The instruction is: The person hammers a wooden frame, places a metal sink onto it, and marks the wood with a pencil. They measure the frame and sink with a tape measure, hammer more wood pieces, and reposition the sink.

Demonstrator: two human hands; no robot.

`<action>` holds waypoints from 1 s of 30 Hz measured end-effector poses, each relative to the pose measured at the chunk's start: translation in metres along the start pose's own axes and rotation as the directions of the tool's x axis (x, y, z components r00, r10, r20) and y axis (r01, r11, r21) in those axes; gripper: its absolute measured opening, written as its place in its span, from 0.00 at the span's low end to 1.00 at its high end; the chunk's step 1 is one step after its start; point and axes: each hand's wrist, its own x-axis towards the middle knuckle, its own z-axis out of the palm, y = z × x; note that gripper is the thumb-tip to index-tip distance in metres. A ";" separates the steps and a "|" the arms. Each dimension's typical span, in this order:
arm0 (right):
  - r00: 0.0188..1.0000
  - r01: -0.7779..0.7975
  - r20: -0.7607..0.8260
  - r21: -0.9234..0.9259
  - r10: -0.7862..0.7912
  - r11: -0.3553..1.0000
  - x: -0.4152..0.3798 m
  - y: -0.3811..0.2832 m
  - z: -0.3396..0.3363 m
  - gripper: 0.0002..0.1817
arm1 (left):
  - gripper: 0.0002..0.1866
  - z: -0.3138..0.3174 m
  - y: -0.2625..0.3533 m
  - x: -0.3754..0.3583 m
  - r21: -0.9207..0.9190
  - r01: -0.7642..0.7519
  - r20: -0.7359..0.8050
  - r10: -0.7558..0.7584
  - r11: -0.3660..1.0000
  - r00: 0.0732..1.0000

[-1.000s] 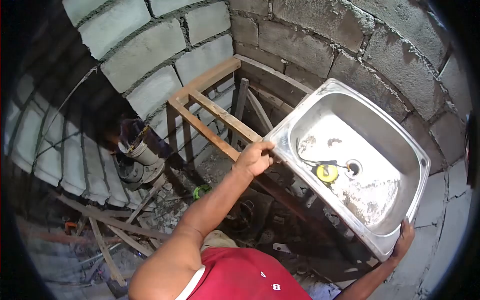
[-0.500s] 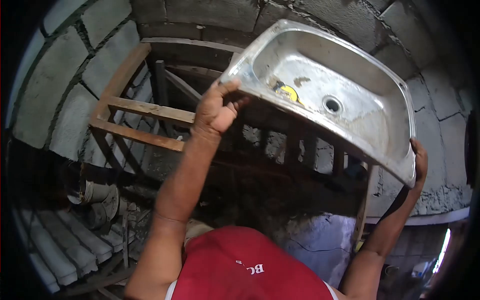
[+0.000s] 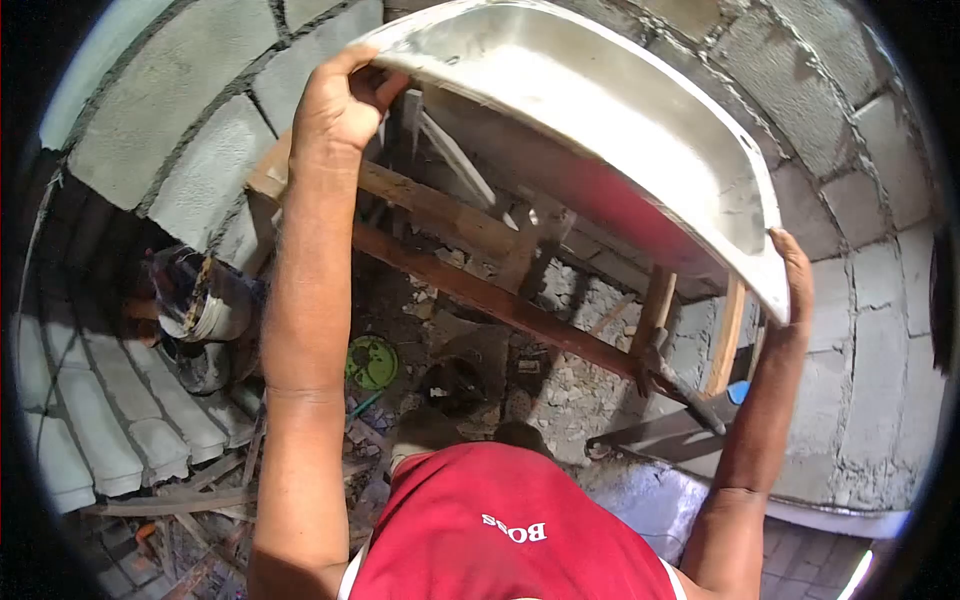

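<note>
A stainless steel sink is held up in front of me, tilted, with its left end higher in view than its right. My left hand grips the rim at the near left corner, thumb and fingers closed on the edge. At the lower right corner my right hand is wrapped round the rim, its fingers partly hidden behind the sink. Bright glare covers much of the basin, and the drain hole is out of sight. Beneath the sink stands a wooden frame against the block wall.
Concrete block walls curve round the work area. Rubble covers the floor, with a green round lid on it. A bucket stands at left near stacked concrete pieces. Loose wood strips lie lower left.
Both hands have carried the sink upward in view and to the left. The yellow tape measure and the drain hole seen in the basin before no longer show. More rubble is visible below.
</note>
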 end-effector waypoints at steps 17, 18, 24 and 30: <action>0.994 0.105 0.027 0.063 -0.107 0.992 0.102 0.214 0.234 0.13 | 0.17 -0.237 0.025 0.064 0.992 0.117 -0.129 0.327 0.055 0.936; 0.989 0.145 0.018 -0.016 -0.144 0.989 0.112 0.228 0.230 0.12 | 0.17 -0.284 0.017 0.094 0.960 0.047 -0.134 0.305 0.276 0.943; 0.988 0.154 -0.024 -0.025 -0.155 0.988 0.106 0.234 0.259 0.11 | 0.21 -0.242 0.028 0.078 0.847 0.283 -0.386 0.155 0.450 0.909; 0.991 0.123 -0.013 -0.307 -0.133 0.944 0.108 0.245 0.262 0.15 | 0.11 -0.274 0.029 0.107 0.588 0.443 -0.553 -0.063 0.677 0.831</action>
